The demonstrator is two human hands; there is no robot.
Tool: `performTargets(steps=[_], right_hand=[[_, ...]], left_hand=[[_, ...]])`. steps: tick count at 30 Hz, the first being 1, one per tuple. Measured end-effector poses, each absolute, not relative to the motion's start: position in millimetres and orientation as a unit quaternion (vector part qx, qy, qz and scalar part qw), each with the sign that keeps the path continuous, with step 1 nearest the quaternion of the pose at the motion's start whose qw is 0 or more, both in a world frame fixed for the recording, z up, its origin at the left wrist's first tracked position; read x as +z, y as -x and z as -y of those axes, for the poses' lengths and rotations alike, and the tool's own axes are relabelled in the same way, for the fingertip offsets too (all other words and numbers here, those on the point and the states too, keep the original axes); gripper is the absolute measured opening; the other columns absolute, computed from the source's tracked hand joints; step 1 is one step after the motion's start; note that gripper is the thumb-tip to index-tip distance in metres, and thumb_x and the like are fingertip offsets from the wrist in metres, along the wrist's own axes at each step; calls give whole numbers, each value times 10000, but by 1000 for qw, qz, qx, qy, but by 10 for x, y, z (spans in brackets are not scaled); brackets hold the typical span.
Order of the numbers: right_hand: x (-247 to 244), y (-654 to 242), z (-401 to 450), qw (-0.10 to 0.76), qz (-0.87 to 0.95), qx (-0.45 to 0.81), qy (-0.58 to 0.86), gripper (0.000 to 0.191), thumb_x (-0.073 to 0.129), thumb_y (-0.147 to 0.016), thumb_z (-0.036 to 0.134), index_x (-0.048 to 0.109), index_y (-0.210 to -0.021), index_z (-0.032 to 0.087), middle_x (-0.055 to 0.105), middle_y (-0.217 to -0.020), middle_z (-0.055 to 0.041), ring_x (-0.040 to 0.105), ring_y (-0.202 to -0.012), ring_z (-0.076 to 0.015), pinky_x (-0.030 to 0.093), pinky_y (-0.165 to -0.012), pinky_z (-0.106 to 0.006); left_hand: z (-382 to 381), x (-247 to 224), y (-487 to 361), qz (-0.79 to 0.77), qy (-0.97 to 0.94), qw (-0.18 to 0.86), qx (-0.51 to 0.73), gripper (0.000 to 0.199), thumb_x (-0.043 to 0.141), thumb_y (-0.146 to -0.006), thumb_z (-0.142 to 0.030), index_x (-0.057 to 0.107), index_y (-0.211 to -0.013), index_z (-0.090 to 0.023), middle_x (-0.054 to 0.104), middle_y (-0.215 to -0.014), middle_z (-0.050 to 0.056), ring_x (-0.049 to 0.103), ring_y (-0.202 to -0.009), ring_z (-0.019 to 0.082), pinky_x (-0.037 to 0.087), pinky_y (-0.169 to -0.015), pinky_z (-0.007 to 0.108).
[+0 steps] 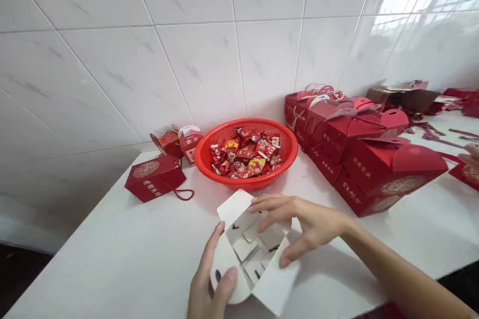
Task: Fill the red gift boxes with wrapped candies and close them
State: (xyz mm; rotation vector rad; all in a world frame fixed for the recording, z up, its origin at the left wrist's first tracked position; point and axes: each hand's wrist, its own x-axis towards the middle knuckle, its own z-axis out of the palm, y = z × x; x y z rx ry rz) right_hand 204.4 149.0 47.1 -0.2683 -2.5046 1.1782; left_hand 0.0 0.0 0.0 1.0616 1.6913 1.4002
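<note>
An opened gift box [275, 279] with white inner faces stands on the table in front of me, its flaps folded outward. Its bottom panels show inside, along with small dark marks or cord ends. My left hand [215, 279] grips the near left flap, the thumb on its inner face beside a dark hole. Over the right side of the box, my right hand [299, 222] has its fingers spread. Its thumb is at the right flap and its fingertips reach across the opening. Just behind the box is a red plastic basket [200, 152] of wrapped candies [247, 154].
Red gift boxes [359, 159] with cord handles are stacked in rows at the right. Left of the basket lie a tipped red box [155, 177] and a smaller candy box [189, 144]. Unfinished boxes and cords lie far right, by another person's hand [472, 157]. A tiled wall closes off the back.
</note>
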Motion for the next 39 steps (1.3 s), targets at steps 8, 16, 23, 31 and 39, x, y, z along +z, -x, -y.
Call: performTargets(steps=[8, 16, 23, 31, 39], right_hand=[[1073, -1792, -2015, 301, 881, 299, 211, 153, 685, -882, 275, 762, -966, 172, 763, -1002, -50, 694, -935, -188, 504, -860, -302], [872, -1200, -2775, -69, 915, 218, 331, 764, 859, -625, 291, 628, -1352, 251, 624, -1378, -89, 582, -1257, -341, 478, -1001, -380], [837, -874, -2794, -158, 920, 191, 304, 1114, 862, -554, 277, 381, -1559, 261, 466, -1530, -147, 492, -1356, -391, 441, -1057, -419], [649, -879, -2879, -114, 949, 164, 243, 889, 808, -663, 297, 483, -1490, 319, 532, -1457, -124, 620, -1197, -336, 503, -870, -326], [701, -881, -2977, 24, 943, 167, 286, 383, 703, -737, 155, 736, -1117, 185, 734, -993, -77, 658, -906, -244, 434, -731, -266]], left_hand=[[28, 55, -91, -647, -407, 345, 544, 707, 627, -860, -559, 496, -1474, -233, 494, -1530, 61, 379, -1456, 335, 436, -1139, 403], [27, -122, -13, -636, -445, 339, 532, 710, 588, -896, -567, 450, -1500, -221, 490, -1530, 78, 405, -1440, 320, 358, -1191, 430], [2, -272, -6, -610, -487, 301, 547, 676, 574, -912, -543, 469, -1481, -194, 525, -1497, 105, 419, -1433, 335, 400, -1163, 435], [-10, -340, 7, -612, -486, 300, 547, 648, 571, -915, -532, 480, -1470, -211, 554, -1468, 95, 469, -1395, 330, 398, -1164, 444], [-12, -292, -24, -607, -495, 286, 553, 655, 578, -911, -529, 483, -1474, -208, 529, -1492, 109, 453, -1409, 330, 418, -1147, 426]])
